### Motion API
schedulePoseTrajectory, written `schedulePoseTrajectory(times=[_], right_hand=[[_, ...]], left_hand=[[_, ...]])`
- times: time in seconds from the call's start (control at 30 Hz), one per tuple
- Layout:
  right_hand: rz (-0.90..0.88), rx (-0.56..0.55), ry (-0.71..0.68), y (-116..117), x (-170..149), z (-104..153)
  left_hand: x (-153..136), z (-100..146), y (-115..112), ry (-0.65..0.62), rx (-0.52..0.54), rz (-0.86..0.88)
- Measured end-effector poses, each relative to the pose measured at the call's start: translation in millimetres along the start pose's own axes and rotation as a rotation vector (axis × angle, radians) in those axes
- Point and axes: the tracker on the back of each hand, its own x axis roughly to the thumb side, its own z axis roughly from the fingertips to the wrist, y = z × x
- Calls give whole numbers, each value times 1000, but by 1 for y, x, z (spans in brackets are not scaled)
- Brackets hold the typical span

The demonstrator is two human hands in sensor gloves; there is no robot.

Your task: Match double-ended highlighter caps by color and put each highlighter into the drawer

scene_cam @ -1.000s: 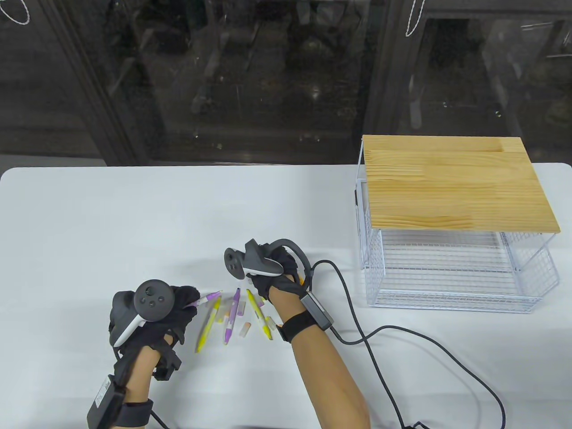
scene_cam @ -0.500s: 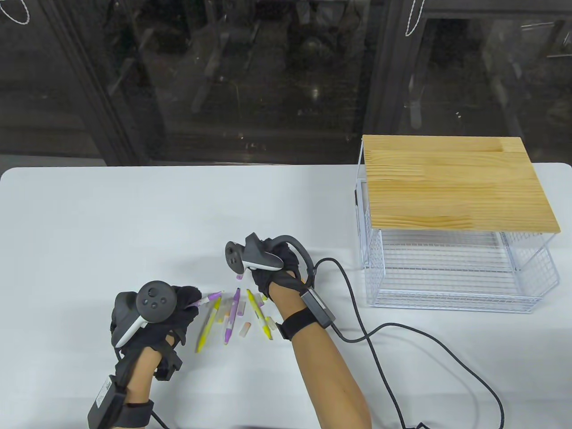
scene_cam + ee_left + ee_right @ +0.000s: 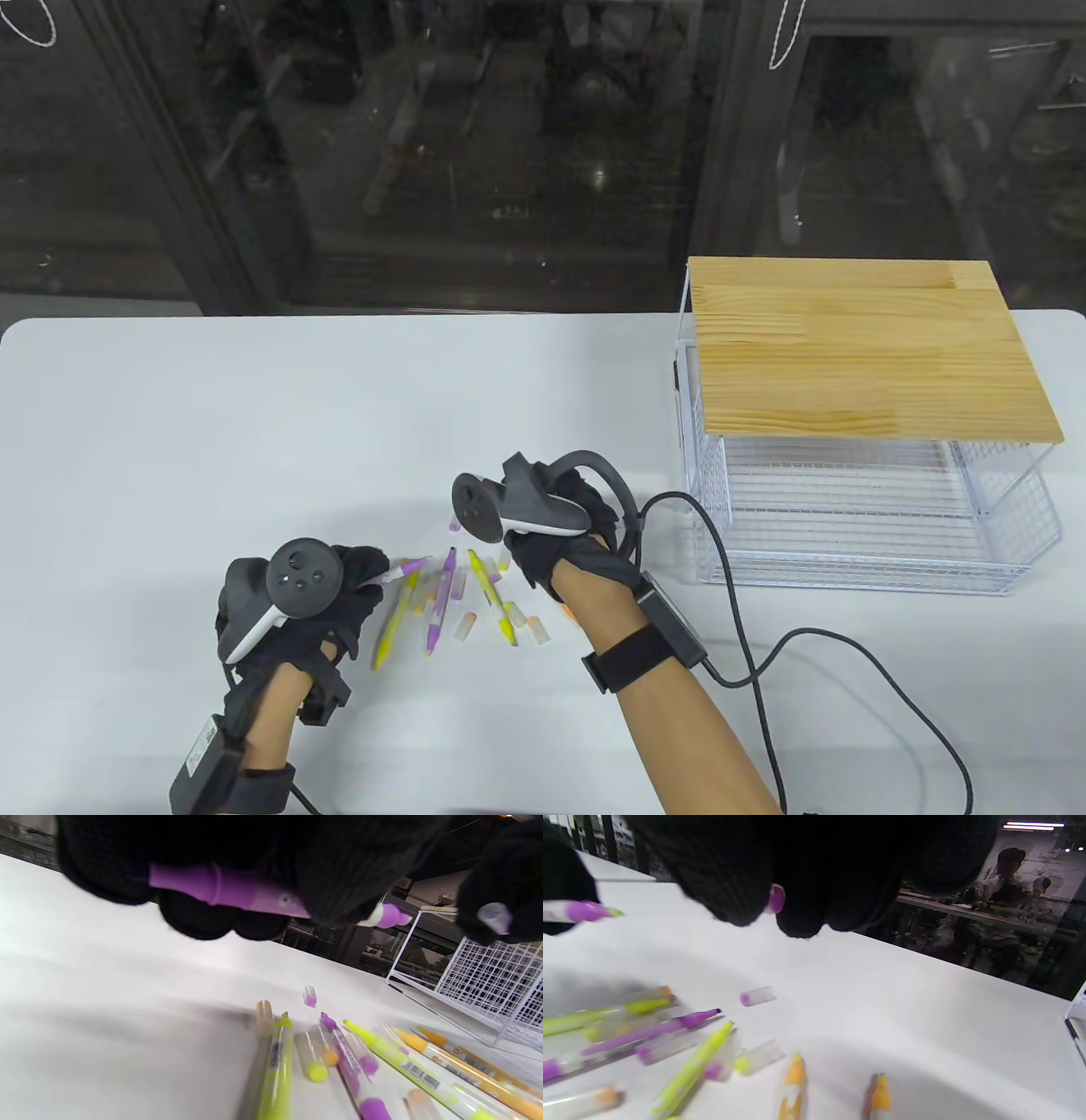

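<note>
On the white table (image 3: 212, 407), the left hand (image 3: 339, 586) grips a purple highlighter (image 3: 237, 893), uncapped tip toward the wire drawer (image 3: 857, 526). Just beside it, the right hand (image 3: 560, 526) pinches a purple cap (image 3: 775, 898) above the loose highlighters (image 3: 437, 603) and caps.

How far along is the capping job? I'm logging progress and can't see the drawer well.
Done: nothing yet; the wire drawer looks empty. In hand: the left hand grips a purple highlighter with its tip bare, and the right hand pinches a purple cap nearby. Left: the yellow, purple and orange highlighters and loose caps on the table all await capping and storing.
</note>
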Motion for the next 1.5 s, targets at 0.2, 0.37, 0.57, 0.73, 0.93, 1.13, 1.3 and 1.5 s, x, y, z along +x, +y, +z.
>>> schedulePoseTrajectory(times=[0.2, 0.37, 0.57, 0.73, 0.93, 1.13, 1.3, 1.5], right_hand=[[-168, -77, -1, 20, -21, 42], [-317, -205, 12, 53, -38, 64], [-330, -297, 24, 68, -45, 75], [-343, -376, 5, 68, -43, 86], [-369, -544, -11, 58, -37, 95], [-412, -575, -51, 56, -30, 97], [-438, -579, -56, 56, -27, 97], [-388, -556, -52, 56, -25, 97]], left_hand=[[1, 0, -2, 1, -4, -7], [4, -1, -5, -5, -10, -20], [7, -2, -8, -21, -6, -25], [13, 0, -8, -60, 23, -3], [29, 4, -7, -161, 98, 11], [46, 10, -9, -238, 131, 17], [57, 13, -12, -275, 128, 11], [60, 14, -13, -293, 134, 11]])
